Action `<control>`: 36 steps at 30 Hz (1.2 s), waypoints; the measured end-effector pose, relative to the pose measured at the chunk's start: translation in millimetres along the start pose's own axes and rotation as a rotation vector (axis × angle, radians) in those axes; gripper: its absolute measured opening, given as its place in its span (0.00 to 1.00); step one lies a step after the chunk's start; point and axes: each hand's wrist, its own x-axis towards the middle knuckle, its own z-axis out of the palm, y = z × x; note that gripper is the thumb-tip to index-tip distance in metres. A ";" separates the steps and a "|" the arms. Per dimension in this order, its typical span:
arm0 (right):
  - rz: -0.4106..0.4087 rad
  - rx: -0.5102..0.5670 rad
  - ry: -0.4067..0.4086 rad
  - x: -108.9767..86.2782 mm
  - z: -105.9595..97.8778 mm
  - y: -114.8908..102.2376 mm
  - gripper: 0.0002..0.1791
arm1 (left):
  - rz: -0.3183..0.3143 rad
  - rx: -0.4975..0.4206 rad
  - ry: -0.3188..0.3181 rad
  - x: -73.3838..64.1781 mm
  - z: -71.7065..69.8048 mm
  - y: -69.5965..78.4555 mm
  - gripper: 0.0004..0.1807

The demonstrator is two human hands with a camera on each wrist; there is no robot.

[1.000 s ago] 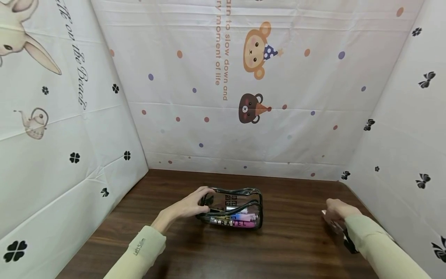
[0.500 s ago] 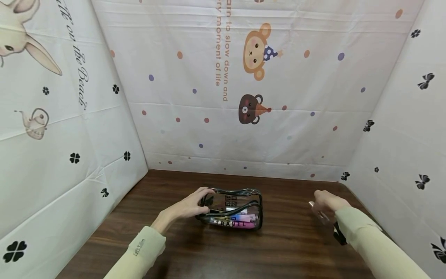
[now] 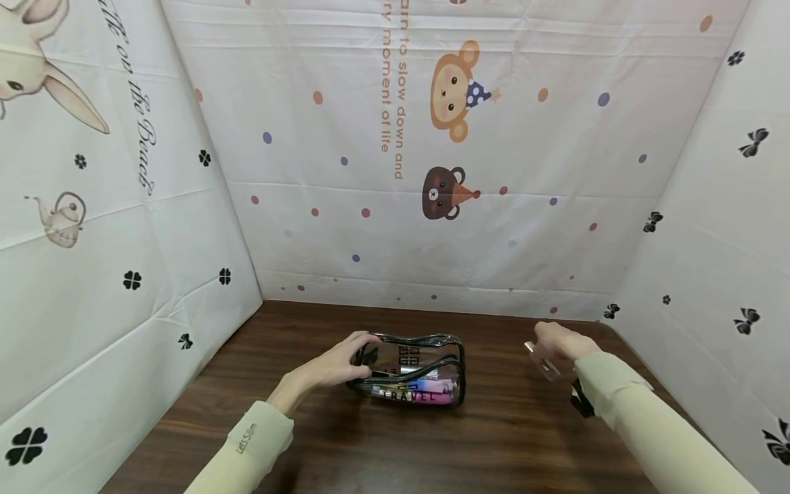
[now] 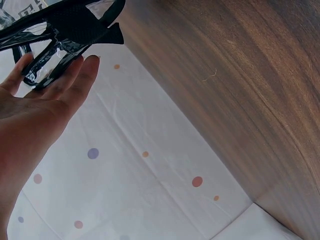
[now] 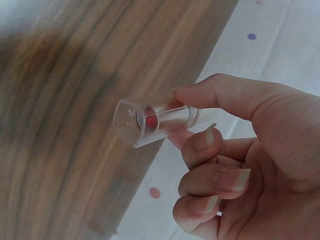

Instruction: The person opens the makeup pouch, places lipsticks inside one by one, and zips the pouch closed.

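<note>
A clear travel pouch (image 3: 428,353) with black trim stands on the brown table, several pink, purple and silver tubes showing inside it. My left hand (image 3: 336,360) grips the pouch's left end, thumb in front and fingers over the top. In the left wrist view those fingers (image 4: 86,75) curl at the black edge of the pouch (image 4: 75,30). Off to the right, above the table, my right hand (image 3: 558,341) holds a lipstick (image 5: 155,120) in a clear case with a red tip inside. Thumb and index finger pinch it, while the other fingers fold toward the palm.
White printed cloth walls (image 3: 494,261) enclose the brown wooden table (image 3: 481,439) at the back, left and right. A dark band (image 3: 581,399) sits at my right wrist.
My right hand has moved left and away from me, carrying the lipstick toward the pouch. The left hand and the pouch have stayed in place.
</note>
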 end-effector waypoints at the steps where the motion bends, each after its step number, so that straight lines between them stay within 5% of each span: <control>1: -0.005 0.001 0.003 -0.1 -1.1 -2.5 0.01 | 0.001 0.000 0.000 0.1 0.1 0.0 0.33; 16: -0.117 -0.045 0.037 8.8 -13.0 -37.6 0.05 | -0.003 0.002 -0.016 0.5 0.1 1.0 0.33; 36: -0.253 -0.066 0.082 7.8 -36.2 -114.8 0.07 | -0.013 0.010 -0.009 2.4 0.2 -1.8 0.33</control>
